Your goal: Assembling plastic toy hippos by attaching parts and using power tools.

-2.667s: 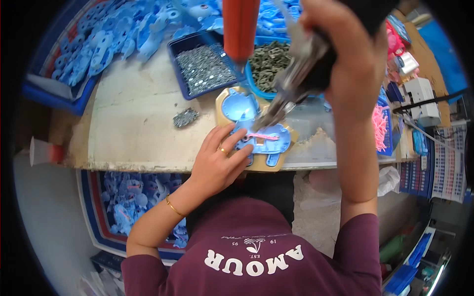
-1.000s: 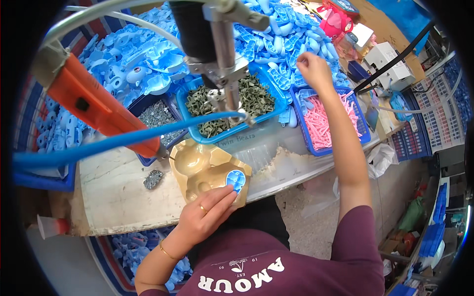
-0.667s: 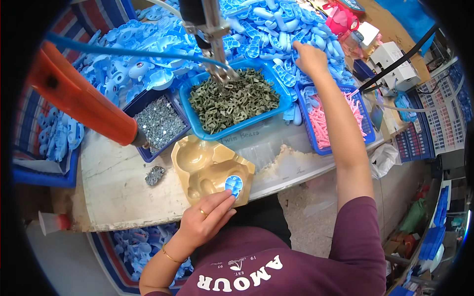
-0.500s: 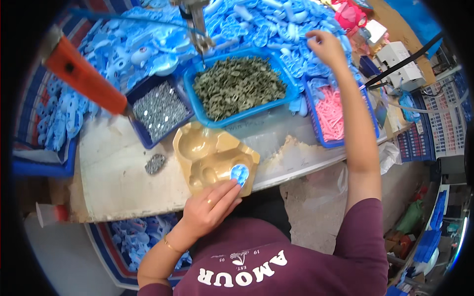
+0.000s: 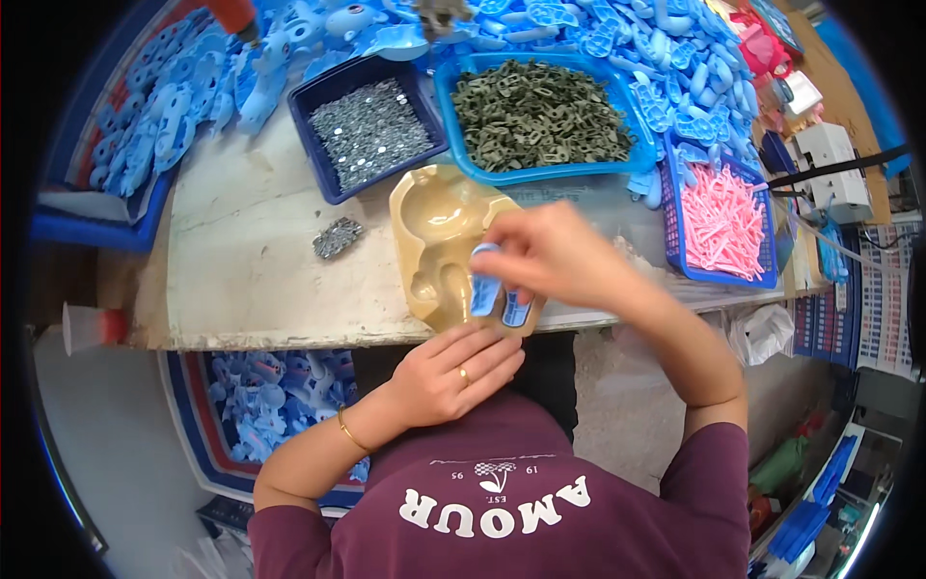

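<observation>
My right hand [image 5: 559, 253], a little blurred, is closed in a pinch on a small light-blue plastic part [image 5: 484, 293] over the tan moulded fixture [image 5: 412, 214]. A second blue plastic piece [image 5: 517, 311] lies in the fixture's near right corner, partly under my right fingers. My left hand [image 5: 459, 374] lies flat against the fixture's near edge, fingers stretched out side by side, a ring on one of them. Nothing shows in its grip. The fixture is glossy, with rounded hollows, and sits at the table's front edge.
Behind the fixture stand a dark blue bin of screws [image 5: 323, 166] and a bright blue tray of dark metal pieces [image 5: 521, 176]. A blue basket [image 5: 719, 270] holds pink strips. Loose screws [image 5: 338, 237] lie at left. Blue plastic parts [image 5: 675, 58] are heaped along the back.
My right hand has come from the blue heap at the back right to the fixture, now with a blue part in it. My left hand rests lower on the fixture's edge. The view has shifted.
</observation>
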Demonstrator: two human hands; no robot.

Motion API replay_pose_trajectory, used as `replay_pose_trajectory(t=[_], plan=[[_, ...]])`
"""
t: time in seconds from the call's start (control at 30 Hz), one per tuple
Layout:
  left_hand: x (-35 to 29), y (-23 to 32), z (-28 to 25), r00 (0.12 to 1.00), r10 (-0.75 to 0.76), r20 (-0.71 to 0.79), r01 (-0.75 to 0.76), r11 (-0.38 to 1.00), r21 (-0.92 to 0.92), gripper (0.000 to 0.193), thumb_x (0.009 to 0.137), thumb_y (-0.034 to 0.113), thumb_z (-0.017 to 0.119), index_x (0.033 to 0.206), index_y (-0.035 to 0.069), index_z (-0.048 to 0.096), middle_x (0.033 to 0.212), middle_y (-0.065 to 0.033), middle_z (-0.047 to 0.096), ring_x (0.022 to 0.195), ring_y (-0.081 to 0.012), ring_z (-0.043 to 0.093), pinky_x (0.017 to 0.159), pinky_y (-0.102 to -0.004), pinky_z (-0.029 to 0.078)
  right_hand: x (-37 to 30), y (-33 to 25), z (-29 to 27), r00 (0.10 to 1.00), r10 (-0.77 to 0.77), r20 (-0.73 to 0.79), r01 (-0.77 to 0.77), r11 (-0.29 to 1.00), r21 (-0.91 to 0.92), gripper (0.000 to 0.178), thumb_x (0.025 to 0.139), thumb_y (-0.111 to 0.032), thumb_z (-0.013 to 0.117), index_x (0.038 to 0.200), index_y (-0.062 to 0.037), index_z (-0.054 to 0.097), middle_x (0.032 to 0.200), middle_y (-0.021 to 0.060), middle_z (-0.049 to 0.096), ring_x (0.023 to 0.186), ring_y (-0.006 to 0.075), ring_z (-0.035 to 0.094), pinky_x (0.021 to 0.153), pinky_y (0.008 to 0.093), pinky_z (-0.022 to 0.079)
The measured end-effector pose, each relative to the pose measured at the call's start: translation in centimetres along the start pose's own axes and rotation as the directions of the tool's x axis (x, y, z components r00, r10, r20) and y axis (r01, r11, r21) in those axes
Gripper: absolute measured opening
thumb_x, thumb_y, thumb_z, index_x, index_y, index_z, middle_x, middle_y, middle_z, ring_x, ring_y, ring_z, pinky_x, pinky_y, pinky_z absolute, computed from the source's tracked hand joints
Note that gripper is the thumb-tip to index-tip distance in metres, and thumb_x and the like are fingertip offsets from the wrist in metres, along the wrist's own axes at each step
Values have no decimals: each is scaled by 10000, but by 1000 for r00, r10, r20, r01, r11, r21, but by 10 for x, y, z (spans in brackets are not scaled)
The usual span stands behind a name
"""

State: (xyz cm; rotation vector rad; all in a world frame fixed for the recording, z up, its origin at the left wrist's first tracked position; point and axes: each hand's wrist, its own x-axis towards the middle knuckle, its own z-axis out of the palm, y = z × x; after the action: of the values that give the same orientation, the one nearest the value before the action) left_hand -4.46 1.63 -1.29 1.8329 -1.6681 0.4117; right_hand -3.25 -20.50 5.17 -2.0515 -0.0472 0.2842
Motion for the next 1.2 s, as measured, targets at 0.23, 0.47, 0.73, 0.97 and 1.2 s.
replay_pose_trajectory(t=[0.23,0.47,0.73,0.97,1.2], plan=[[-36,-19,-37,989,-126,-78,122,991,-54,293,783,68,756,1075,63,727,1118,-84,721,960,-260,692,826,-384,586,14,9,30,992,-77,98,109,914,-391,295,891,-256,760,1032,-5,693,656,130,679,588,260,696,563,368,528],[-45,-125,-75,794,-507,-335,554,831,56,214,842,38,734,1053,35,698,1070,-124,720,925,-315,683,807,-394,551,9,7,26,986,-41,160,106,902,-419,383,864,-246,773,1195,-96,651,729,126,674,662,304,679,623,397,519],[2,-337,-94,631,-541,-556,680,730,62,318,944,270,646,1161,38,665,1167,-155,690,1107,-359,625,951,-428,486,14,-12,23,991,-29,130,79,915,-396,335,904,-250,745,1176,-73,665,727,107,692,650,245,687,616,352,523],[6,-334,-126,361,-765,-533,715,594,-369,338,990,284,576,1191,14,591,972,-119,693,790,-229,663,719,-349,529,14,-10,20,986,18,166,43,932,-360,286,919,-166,720,1178,-54,671,786,112,714,716,198,713,668,318,548],[-75,-204,-151,127,-849,-514,-51,512,-858,253,1054,197,481,1265,66,529,1005,-21,595,781,-89,524,697,-247,443,20,-37,39,997,-39,73,33,996,89,284,991,-132,642,1232,19,645,993,111,740,885,175,737,793,283,567]])
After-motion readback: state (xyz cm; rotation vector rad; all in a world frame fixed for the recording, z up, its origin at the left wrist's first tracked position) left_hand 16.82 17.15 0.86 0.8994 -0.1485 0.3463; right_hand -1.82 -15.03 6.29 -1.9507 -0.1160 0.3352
